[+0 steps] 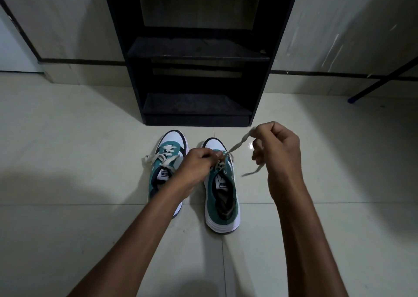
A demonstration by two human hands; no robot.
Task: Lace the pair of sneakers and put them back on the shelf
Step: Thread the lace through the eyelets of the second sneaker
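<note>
Two green-and-white sneakers stand side by side on the tiled floor (67, 149), toes pointing at the shelf (196, 48), a dark open unit against the wall with bare boards; this shelf serves as the landmark. Directly in front of its base sits the left sneaker (166, 172), whose lace is threaded and lies in loose loops, though whether it is knotted I cannot tell. Just beside it, also in front of the shelf base, sits the right sneaker (222, 197), which is the one being worked on.

My reading is that lacing of the second shoe is in hand, near the upper eyelets. The left hand (196, 167) is curled down over the eyelets of the right sneaker, fingertips pinching the lace (237, 144) where it leaves the shoe. The right hand (276, 152), raised in front of the shelf's lower right corner, grips the free run of the same lace, drawn taut and twisted, its tail dangling below the fist.

Next, I judge, the slack must be pulled through evenly, the end fed to the next eyelet or tied, before both shoes go onto a board.

Each tongue carries a white label with dark lettering, seen upside down; it looks like "PUMA", and the right sneaker's also shows a small leaping figure.
</note>
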